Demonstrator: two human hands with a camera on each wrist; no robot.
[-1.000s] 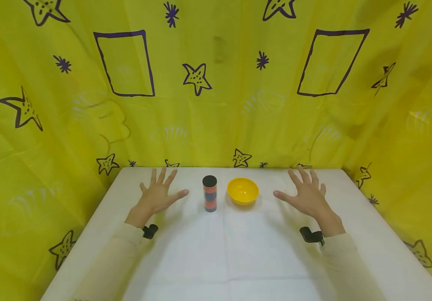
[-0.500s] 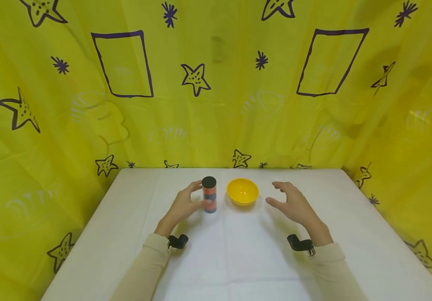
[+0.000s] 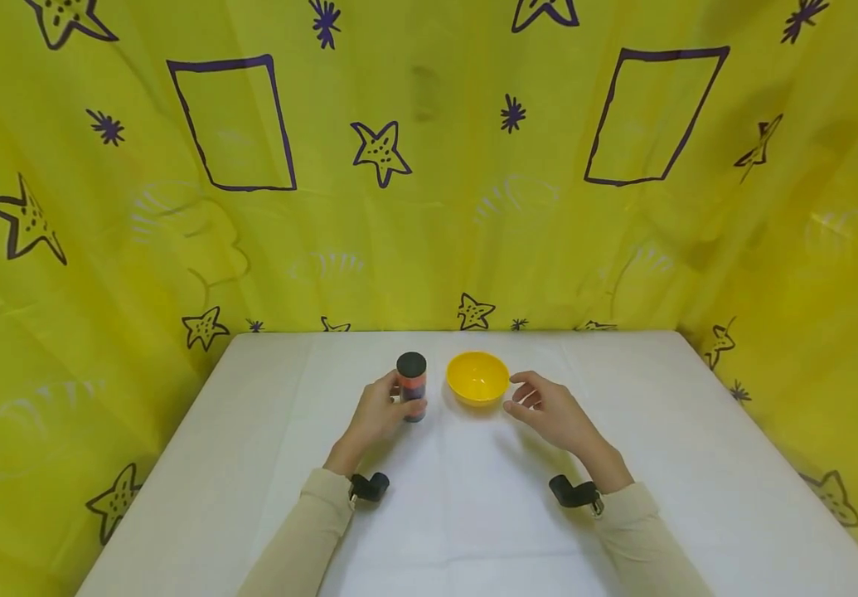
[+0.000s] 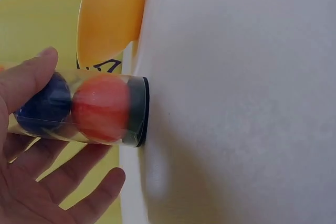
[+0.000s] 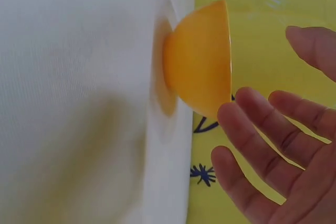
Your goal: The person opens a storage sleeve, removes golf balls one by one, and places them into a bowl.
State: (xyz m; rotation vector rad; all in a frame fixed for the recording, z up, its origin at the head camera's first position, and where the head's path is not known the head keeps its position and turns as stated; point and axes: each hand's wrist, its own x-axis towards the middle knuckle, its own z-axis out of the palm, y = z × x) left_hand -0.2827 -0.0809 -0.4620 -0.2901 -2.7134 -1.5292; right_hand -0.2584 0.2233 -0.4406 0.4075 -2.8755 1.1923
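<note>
Yellow star-print curtain (image 3: 429,236) behind; white-clothed bench (image 3: 451,522) below. Clear ball tube (image 3: 412,388) at centre of frame. Left hand (image 3: 375,412): grip clamped on tube, thumb across its front. Right hand (image 3: 559,417): grip apart, fingers loosely bent at the rim of the yellow bowl (image 3: 477,380), just right of centre; contact unclear. Step, as judged: tube grasp made, bowl grasp not yet. Next move probably calls for closing on bowl, tube steady. Tube upright, long axis vertical, black cap (image 3: 411,364) up; bowl opens upward.
</note>
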